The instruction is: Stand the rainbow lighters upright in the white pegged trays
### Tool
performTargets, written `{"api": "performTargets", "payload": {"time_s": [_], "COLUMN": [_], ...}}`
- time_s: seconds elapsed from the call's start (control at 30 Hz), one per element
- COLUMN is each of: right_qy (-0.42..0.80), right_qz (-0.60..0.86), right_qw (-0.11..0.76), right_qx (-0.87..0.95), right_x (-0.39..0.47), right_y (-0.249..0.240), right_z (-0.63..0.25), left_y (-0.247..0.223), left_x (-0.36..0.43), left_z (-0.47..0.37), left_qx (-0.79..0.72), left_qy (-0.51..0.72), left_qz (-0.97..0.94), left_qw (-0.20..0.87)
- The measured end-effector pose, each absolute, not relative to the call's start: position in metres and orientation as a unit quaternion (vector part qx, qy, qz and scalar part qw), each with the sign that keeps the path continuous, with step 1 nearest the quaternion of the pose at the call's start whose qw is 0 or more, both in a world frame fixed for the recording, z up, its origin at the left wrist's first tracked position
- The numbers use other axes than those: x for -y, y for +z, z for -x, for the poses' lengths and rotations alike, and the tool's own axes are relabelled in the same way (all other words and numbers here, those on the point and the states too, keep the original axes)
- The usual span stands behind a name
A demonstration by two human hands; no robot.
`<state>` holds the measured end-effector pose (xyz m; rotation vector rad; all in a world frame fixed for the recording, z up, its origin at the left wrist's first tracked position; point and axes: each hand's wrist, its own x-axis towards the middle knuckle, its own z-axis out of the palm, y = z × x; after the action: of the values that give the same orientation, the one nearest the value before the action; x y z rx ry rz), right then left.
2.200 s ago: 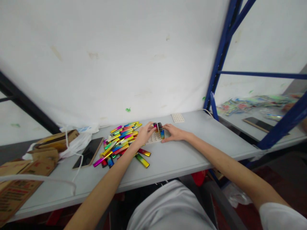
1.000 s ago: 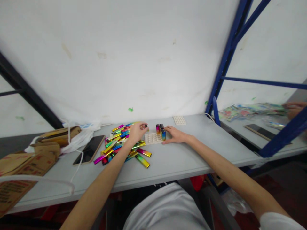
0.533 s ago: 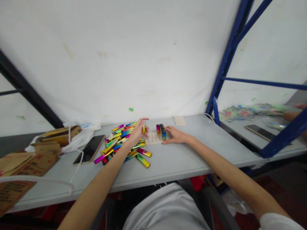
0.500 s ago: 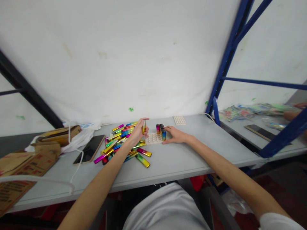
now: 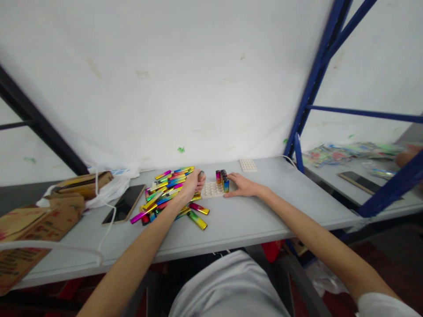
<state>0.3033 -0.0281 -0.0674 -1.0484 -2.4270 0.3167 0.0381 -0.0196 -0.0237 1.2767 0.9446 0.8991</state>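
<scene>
Pale cupped tray just right of my left hand, the held lighter standing near upright

Nearest me, in front of the cupped tray and a little to its left, a green-and-yellow lighter lies slantwise, one end towards the tray's left side and the other out towards me; the loose heap of lighters spreads off the tray's left side, their long axes mostly slanting left to right; at the tray's left edge my left hand is narrow, closed round one lighter, its metal top showing above my fingers and its long axis, as far as I can tell, near upright; the bare cups lie to the right of that grip, and of my two hands the left is the nearer to them; at the tray's right end a few standing lighters point straight up, and my right hand is wide beside them, thumb and fingers apart, though I cannot tell whether it touches; beyond the tray, back and right, lies a second cupped tray
</scene>
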Motion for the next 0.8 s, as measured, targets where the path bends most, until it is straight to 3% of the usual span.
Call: {"api": "performTargets", "payload": {"time_s": [0.5,0.63,0.8], "right_qy": [0.114,0.113,0.117], "right_qz": [0.383,0.382,0.382], "right_qw": [0.228,0.235,0.242], "right_qx": [0.888,0.887,0.884], "right_x": [0.031,0.031,0.03], "right_y": [-0.064,-0.063,-0.065], "right_z": [-0.301,-0.301,-0.301], "left_y": [-0.023,-0.026,-0.028], "left_x": [0.026,0.029,0.028], "left_z": [-0.04,-0.045,-0.045], "left_qx": [-0.333,-0.326,-0.359], "left_qy": [0.4,0.425,0.433], "left_qz": [-0.554,-0.598,-0.698], "left_qw": [0.65,0.596,0.444]}}
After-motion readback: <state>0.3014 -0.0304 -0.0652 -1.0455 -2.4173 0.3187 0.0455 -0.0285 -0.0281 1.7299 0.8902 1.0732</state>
